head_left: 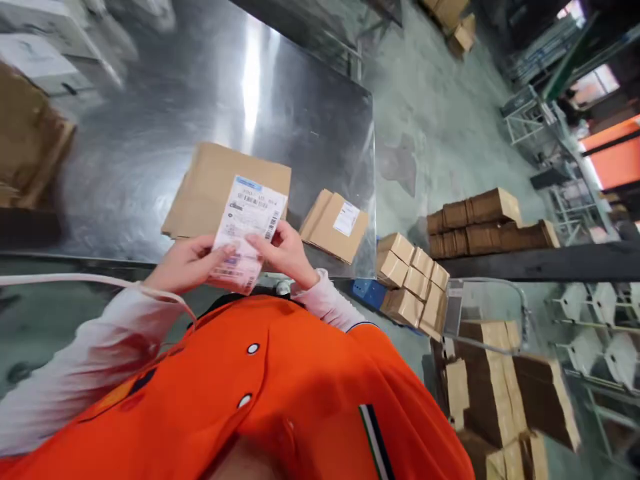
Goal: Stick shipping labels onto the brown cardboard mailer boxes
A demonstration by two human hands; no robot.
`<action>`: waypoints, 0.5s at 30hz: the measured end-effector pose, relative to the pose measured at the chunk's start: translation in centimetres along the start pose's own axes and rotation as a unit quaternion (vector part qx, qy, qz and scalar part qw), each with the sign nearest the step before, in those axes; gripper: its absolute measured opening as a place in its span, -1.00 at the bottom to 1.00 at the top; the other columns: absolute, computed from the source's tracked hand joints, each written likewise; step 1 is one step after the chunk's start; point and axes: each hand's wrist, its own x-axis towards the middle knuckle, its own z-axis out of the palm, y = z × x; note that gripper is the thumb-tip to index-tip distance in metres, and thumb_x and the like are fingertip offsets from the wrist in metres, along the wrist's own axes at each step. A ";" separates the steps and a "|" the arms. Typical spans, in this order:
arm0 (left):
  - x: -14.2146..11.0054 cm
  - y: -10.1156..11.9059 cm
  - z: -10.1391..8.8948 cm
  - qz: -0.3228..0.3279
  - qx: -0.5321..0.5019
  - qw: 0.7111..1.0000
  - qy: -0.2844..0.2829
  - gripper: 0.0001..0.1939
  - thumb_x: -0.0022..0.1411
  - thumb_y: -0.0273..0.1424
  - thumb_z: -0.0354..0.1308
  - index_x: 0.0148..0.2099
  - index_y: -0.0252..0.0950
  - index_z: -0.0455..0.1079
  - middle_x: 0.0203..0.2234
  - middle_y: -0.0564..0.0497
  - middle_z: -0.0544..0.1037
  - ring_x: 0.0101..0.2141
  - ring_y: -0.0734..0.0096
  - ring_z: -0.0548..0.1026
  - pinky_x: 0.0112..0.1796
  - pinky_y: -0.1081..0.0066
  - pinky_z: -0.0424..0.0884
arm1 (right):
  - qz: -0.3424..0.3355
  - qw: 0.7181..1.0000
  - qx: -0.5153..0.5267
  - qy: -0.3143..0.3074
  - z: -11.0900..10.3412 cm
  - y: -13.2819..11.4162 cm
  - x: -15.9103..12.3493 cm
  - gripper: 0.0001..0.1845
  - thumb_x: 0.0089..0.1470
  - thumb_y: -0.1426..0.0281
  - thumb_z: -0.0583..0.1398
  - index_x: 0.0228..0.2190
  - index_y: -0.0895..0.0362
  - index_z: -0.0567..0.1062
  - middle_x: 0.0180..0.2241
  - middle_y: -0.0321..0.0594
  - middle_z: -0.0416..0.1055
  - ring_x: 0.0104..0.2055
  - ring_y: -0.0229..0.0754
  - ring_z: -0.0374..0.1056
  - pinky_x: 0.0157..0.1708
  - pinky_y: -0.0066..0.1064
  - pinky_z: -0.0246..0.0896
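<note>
Both my hands hold a white printed shipping label sheet (247,233) with barcodes, pinching it near the middle. My left hand (193,265) grips its left side and my right hand (283,253) its right side. The lower part of the sheet curls toward my chest. Just beyond my hands, a flat kraft cardboard mailer (220,190) lies on the steel table top (215,113), partly hidden by the sheet. To its right sits a small cardboard carton (333,227) with a white label on top.
Stacked small cartons (413,280) stand past the table's right edge, beside a blue object (369,293). Rows of brown cardboard blanks (473,220) lie further right, with more stacks (493,387) on a metal-framed cart. Large cartons (25,140) sit at the table's far left.
</note>
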 end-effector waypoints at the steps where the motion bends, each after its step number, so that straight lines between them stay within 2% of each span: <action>1: -0.1 0.0 0.1 0.004 -0.018 1.000 0.005 -0.33 -0.20 0.00 0.52 -0.10 -0.33 0.59 -0.18 -0.08 0.76 -0.04 -0.07 0.64 0.10 0.05 0.58 | 0.006 1.000 0.018 -0.019 1.6 -0.3 -0.3 -0.53 0.14 -0.09 0.29 -0.09 -0.04 0.61 -0.03 -0.29 0.68 0.00 -0.04 0.62 0.05 -0.16 0.61; 3: -0.3 0.2 -0.1 0.020 -0.047 0.997 0.056 -0.39 -0.19 -0.04 0.52 -0.15 -0.33 0.57 -0.19 -0.07 0.75 -0.06 0.00 0.63 0.07 0.14 0.56 | 0.022 0.998 0.014 -0.050 2.9 -0.8 -0.8 -0.56 0.10 -0.10 0.32 -0.15 -0.09 0.63 -0.09 -0.31 0.70 -0.02 0.02 0.64 0.05 -0.10 0.62; 5: -0.7 0.4 0.0 0.015 -0.056 0.995 0.086 -0.48 -0.13 -0.05 0.47 -0.21 -0.33 0.57 -0.28 -0.06 0.73 -0.17 0.05 0.63 -0.05 0.19 0.58 | 0.020 0.997 0.009 -0.071 2.2 -1.5 -0.6 -0.51 0.02 -0.02 0.40 -0.04 -0.10 0.65 -0.04 -0.29 0.70 0.02 0.03 0.64 0.07 -0.11 0.62; 7: -1.1 0.3 0.5 0.010 -0.052 0.995 0.080 -0.52 -0.10 -0.04 0.42 -0.27 -0.33 0.58 -0.37 -0.06 0.71 -0.26 0.07 0.61 -0.15 0.21 0.57 | -0.002 0.999 -0.011 -0.044 0.8 -2.3 0.1 -0.52 0.05 0.05 0.41 -0.01 -0.08 0.67 -0.03 -0.27 0.69 0.03 0.00 0.64 0.12 -0.14 0.59; 9: -1.2 0.1 1.3 0.005 -0.056 0.994 0.096 -0.53 -0.11 -0.01 0.39 -0.31 -0.32 0.58 -0.42 -0.08 0.69 -0.28 0.03 0.62 -0.24 0.23 0.56 | -0.031 0.997 -0.067 -0.028 -0.3 -3.1 0.8 -0.69 0.15 0.07 0.35 -0.15 -0.06 0.73 -0.12 -0.27 0.71 -0.02 -0.01 0.65 0.13 -0.12 0.56; 12: -0.8 -0.4 2.3 -0.011 -0.073 0.985 0.159 -0.49 -0.13 0.07 0.37 -0.36 -0.29 0.54 -0.45 -0.12 0.66 -0.27 -0.05 0.64 -0.31 0.22 0.56 | -0.048 0.990 -0.125 -0.039 -1.0 -4.0 1.9 -0.76 0.23 0.12 0.31 -0.32 -0.06 0.74 -0.24 -0.29 0.70 -0.13 -0.04 0.65 0.06 -0.14 0.57; 13: -0.5 -0.5 2.4 -0.011 -0.082 0.983 0.161 -0.47 -0.14 0.08 0.39 -0.35 -0.29 0.54 -0.43 -0.13 0.67 -0.26 -0.07 0.65 -0.30 0.21 0.57 | -0.053 0.989 -0.131 -0.037 -1.1 -4.2 2.6 -0.78 0.23 0.14 0.32 -0.33 -0.05 0.74 -0.22 -0.28 0.70 -0.14 -0.06 0.64 0.04 -0.17 0.56; 15: 0.2 -0.9 2.1 -0.023 -0.110 0.988 0.104 -0.44 -0.20 0.05 0.47 -0.29 -0.29 0.58 -0.34 -0.15 0.71 -0.22 -0.10 0.67 -0.25 0.17 0.60 | -0.062 0.984 -0.168 -0.020 -1.3 -4.4 4.9 -0.83 0.21 0.22 0.35 -0.33 0.01 0.73 -0.14 -0.25 0.68 -0.09 -0.10 0.62 0.05 -0.26 0.53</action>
